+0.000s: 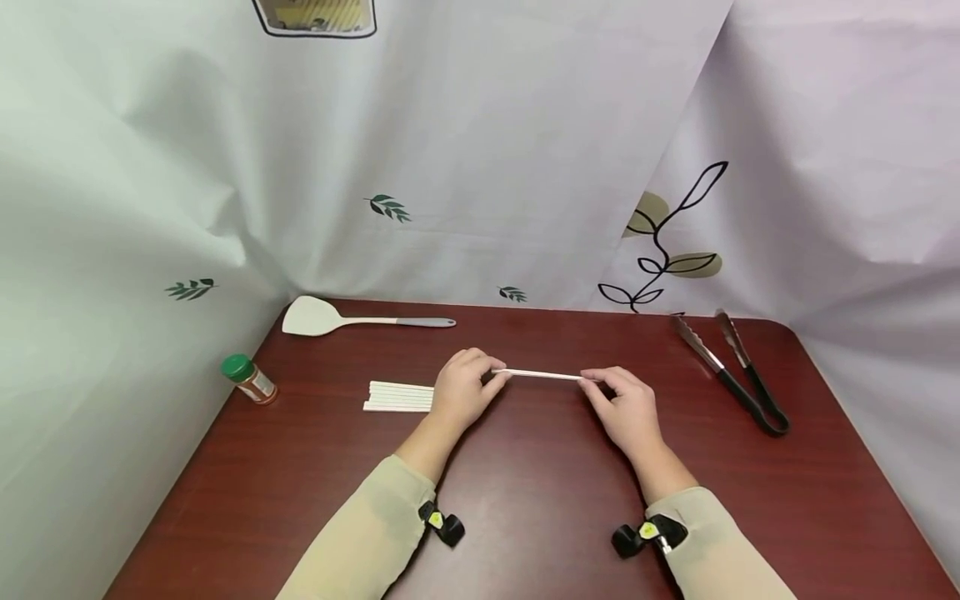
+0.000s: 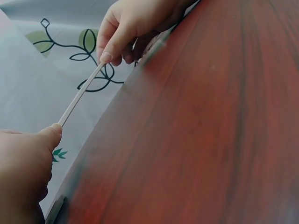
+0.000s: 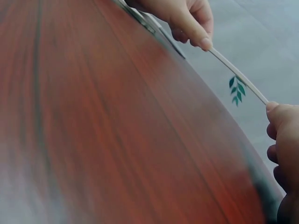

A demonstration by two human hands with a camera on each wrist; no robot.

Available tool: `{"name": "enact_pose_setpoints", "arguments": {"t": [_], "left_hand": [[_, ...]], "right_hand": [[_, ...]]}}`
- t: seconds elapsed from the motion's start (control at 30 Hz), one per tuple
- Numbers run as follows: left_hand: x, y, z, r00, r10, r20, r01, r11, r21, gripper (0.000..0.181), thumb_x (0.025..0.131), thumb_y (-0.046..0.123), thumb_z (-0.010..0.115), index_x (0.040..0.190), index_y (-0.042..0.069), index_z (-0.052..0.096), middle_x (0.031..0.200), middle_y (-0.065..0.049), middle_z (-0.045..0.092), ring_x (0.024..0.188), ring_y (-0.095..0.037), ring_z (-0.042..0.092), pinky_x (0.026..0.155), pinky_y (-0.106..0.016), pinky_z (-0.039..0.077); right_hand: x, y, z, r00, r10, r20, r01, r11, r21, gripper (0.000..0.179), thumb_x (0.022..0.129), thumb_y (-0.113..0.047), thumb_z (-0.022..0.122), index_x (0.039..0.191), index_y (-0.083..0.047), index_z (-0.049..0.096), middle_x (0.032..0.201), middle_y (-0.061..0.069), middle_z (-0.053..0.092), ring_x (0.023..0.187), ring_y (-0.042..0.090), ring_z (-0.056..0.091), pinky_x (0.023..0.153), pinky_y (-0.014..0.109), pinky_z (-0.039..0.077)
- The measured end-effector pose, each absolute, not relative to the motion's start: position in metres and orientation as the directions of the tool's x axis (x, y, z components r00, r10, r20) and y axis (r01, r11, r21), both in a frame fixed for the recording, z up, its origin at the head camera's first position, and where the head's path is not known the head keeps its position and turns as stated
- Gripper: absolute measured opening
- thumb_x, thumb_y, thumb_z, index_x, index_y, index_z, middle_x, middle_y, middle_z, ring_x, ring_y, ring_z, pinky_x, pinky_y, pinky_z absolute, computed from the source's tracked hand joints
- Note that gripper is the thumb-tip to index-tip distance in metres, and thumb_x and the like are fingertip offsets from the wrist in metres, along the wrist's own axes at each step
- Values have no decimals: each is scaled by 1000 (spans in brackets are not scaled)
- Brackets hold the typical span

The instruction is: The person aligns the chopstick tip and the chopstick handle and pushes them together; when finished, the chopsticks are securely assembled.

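A thin white chopstick (image 1: 543, 374) is stretched level between my two hands over the table. My left hand (image 1: 462, 390) pinches its left end between thumb and fingers. At the other end, my right hand (image 1: 626, 408) pinches it the same way. The left wrist view shows the chopstick (image 2: 80, 94) running from one thumb to the other, raised above the tabletop; the right wrist view shows it too (image 3: 239, 75). Beside my left hand lies a row of several white chopsticks (image 1: 399, 397), its right part hidden behind that hand.
Along the back edge of the dark red table (image 1: 525, 517) lies a white spatula (image 1: 311, 317) with a grey handle end. A green-capped spice jar (image 1: 255, 385) is at the left edge. Black-handled metal tongs (image 1: 738, 379) lie spread at the right. White cloth (image 1: 480, 150) hangs behind.
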State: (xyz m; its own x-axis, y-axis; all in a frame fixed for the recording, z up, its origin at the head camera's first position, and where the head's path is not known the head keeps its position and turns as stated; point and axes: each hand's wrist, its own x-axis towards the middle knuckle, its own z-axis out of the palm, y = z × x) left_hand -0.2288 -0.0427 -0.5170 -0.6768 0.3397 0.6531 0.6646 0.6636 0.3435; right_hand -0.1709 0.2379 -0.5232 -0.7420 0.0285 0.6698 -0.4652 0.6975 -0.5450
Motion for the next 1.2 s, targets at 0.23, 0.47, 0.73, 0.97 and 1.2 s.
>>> {"name": "enact_pose_setpoints", "arguments": {"t": [0.23, 0.47, 0.73, 0.97, 1.2], "left_hand": [[-230, -23, -516, -689, 368, 624, 665, 665, 342, 15, 91, 31, 88, 95, 17, 83, 88, 5, 71, 84, -18, 67, 82, -34, 56], [-231, -5, -516, -730, 370, 575, 641, 663, 387, 14, 93, 32, 86, 98, 19, 83, 92, 6, 71, 87, -15, 68, 81, -35, 55], [-227, 3, -516, -749, 387, 538, 634, 654, 413, 13, 95, 32, 84, 99, 19, 82, 93, 5, 71, 86, -14, 68, 81, -34, 56], [-227, 3, -521, -740, 393, 546, 646, 639, 417, 10, 95, 28, 84, 97, 19, 80, 94, 5, 69, 86, -14, 66, 80, -32, 56], [-229, 4, -522, -719, 452, 527, 685, 587, 431, 7, 99, 24, 79, 103, 18, 80, 96, 3, 66, 87, -15, 64, 82, -32, 54]], "right_hand": [[-169, 257, -521, -713, 32, 701, -492, 690, -531, 19, 86, 2, 87, 101, -9, 85, 94, 0, 79, 86, 23, 74, 85, 11, 46], [-167, 273, -520, -731, 53, 681, -461, 697, -549, 17, 87, 2, 86, 100, -8, 85, 93, 3, 78, 88, 17, 71, 85, 7, 43], [-166, 283, -521, -757, 53, 652, -438, 700, -565, 16, 87, 0, 87, 101, -8, 84, 96, 3, 78, 92, 9, 69, 86, 8, 43], [-166, 281, -521, -793, 16, 609, -433, 689, -581, 15, 90, -1, 84, 103, -9, 83, 97, 1, 77, 90, 14, 70, 82, 12, 45], [-167, 279, -525, -819, -11, 574, -418, 696, -583, 20, 91, -2, 84, 109, -10, 84, 100, -1, 76, 94, 20, 71, 86, 12, 44]]}}
